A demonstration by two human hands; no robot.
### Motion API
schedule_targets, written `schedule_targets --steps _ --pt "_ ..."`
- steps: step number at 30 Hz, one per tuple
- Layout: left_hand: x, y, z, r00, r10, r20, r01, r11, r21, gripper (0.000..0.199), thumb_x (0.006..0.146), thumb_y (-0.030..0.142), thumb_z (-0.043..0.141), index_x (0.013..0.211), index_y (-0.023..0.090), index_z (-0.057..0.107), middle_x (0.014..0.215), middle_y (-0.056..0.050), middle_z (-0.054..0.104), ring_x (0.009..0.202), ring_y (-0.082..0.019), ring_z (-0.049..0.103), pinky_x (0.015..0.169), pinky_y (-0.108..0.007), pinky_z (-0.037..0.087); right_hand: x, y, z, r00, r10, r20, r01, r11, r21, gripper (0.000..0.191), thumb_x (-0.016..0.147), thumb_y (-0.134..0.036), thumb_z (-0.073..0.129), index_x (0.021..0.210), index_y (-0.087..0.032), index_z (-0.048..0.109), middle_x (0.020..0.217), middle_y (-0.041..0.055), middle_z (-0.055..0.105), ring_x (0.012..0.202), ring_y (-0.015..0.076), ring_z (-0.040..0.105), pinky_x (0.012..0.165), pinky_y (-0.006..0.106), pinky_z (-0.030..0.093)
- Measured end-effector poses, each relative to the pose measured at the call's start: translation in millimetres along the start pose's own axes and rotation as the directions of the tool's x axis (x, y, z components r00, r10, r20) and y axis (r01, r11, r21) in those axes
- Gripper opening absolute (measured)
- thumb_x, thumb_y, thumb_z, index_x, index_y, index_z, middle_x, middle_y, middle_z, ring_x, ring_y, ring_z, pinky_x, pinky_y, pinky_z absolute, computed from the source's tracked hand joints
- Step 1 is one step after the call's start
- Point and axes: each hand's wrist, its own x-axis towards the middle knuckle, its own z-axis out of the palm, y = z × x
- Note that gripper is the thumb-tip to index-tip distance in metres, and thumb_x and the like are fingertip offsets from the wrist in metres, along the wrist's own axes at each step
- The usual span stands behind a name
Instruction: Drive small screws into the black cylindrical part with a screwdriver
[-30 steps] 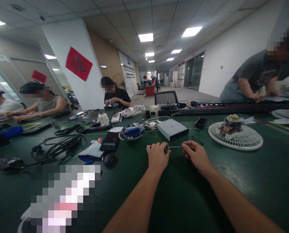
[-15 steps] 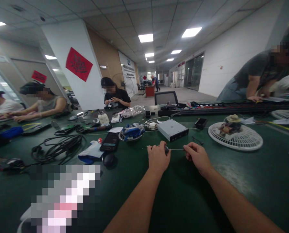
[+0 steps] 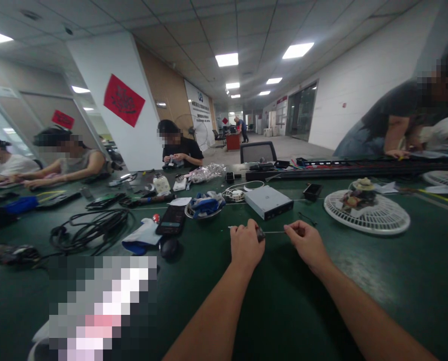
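Note:
My left hand (image 3: 246, 244) is closed around a small dark, roundish part (image 3: 260, 234), mostly hidden by the fingers. A thin light strand (image 3: 274, 232) stretches from that part across to my right hand (image 3: 302, 243), whose thumb and forefinger pinch its far end. Both hands are low over the green table (image 3: 284, 306). Just beyond them lies a silver disc drive (image 3: 269, 200), and a thin dark cable piece (image 3: 307, 218) rests behind my right hand.
A white fan grille (image 3: 366, 213) with a motor lies at the right. Left of the hands are a bowl of blue and white cloth (image 3: 204, 205), a phone (image 3: 171, 219), a mouse (image 3: 168, 247) and coiled black cable (image 3: 92, 228). Several people are around the table.
The view has shifted very slightly. The dark part shows a little more beside my left hand; both hands keep their hold, with the strand still stretched between them.

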Motion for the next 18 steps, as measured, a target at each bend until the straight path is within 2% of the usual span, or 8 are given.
schedule_targets --steps 8,13,18 --pt "-0.8 -1.7 -0.1 0.997 0.07 0.038 -0.072 0.996 0.044 0.003 0.089 0.024 0.056 0.091 0.022 0.058 0.09 -0.003 0.07 0.092 -0.023 0.062 0.09 -0.041 0.033 -3.9 -2.7 -3.7 0.993 0.051 0.106 -0.065 0.989 0.134 0.031 0.081 -0.044 0.069 0.067 -0.02 0.055 0.051 -0.0053 0.048 0.046 0.0106 0.041 0.046 0.025 0.028" --pt "-0.7 -2.5 1.9 0.996 0.083 0.028 -0.084 0.996 0.034 0.011 0.085 0.02 0.061 0.095 0.023 0.057 0.092 -0.003 0.071 0.093 -0.024 0.063 0.089 -0.041 0.033 -4.1 -2.5 -3.3 0.994 -0.014 0.113 -0.007 0.984 0.179 0.027 0.077 -0.043 0.075 0.075 -0.018 0.064 0.055 -0.0038 0.052 0.049 0.0107 0.043 0.047 0.024 0.03" --pt "-0.1 -2.4 3.1 0.997 0.073 0.024 -0.073 0.997 0.022 0.018 0.083 0.019 0.064 0.098 0.023 0.055 0.094 -0.002 0.071 0.092 -0.022 0.064 0.085 -0.038 0.033 -3.2 -0.8 -1.6 0.999 0.012 0.053 -0.021 0.985 0.172 0.035 0.071 -0.046 0.08 0.087 -0.016 0.071 0.067 0.001 0.062 0.056 0.0128 0.049 0.049 0.025 0.034"
